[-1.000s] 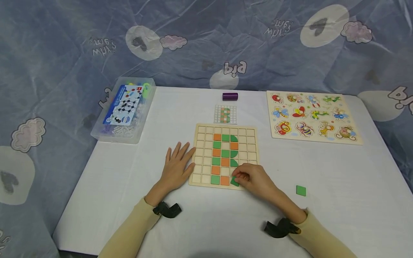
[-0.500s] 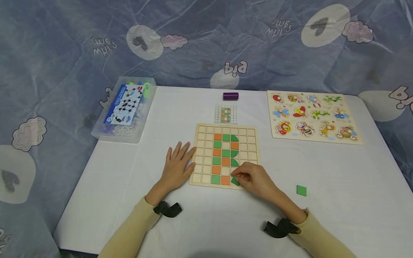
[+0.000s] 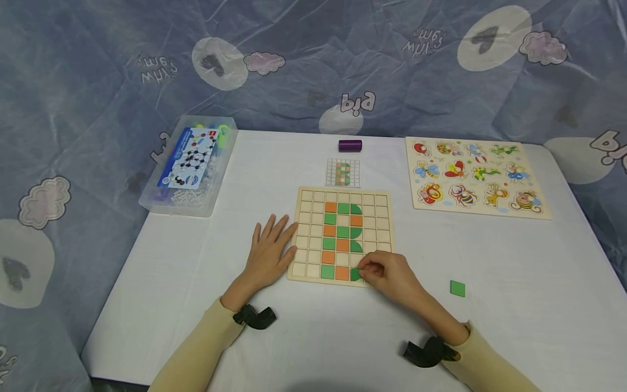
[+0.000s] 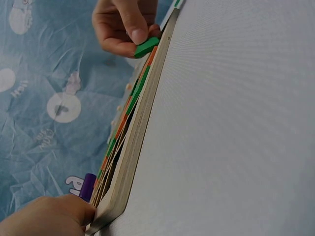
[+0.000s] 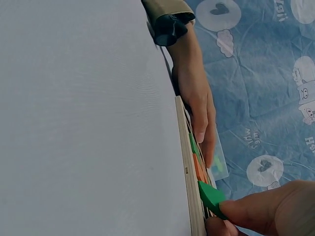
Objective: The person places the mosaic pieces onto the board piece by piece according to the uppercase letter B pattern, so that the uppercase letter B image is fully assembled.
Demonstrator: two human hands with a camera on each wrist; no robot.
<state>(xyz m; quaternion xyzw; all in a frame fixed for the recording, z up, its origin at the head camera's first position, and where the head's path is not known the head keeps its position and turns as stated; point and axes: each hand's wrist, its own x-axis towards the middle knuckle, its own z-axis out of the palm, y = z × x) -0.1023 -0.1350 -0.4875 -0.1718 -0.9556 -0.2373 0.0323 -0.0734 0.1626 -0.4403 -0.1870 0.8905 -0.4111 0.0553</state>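
Note:
My right hand pinches a green tile between thumb and finger at the near row of the wooden grid board. In the right wrist view the green tile is tilted up off the board, one curved edge showing. Orange and green tiles, some square and some quarter-round, fill a block of cells in the board's middle columns. With fingers spread, my left hand lies flat on the table, its fingertips at the board's left edge.
A loose green square tile lies on the table at the right. Behind the board are a small pattern card and a purple cylinder. A clear plastic box stands back left, an insect puzzle board back right.
My right hand has shifted slightly right, and the green tile in its fingers has turned to line up more squarely with its cell. My left hand has stayed put.

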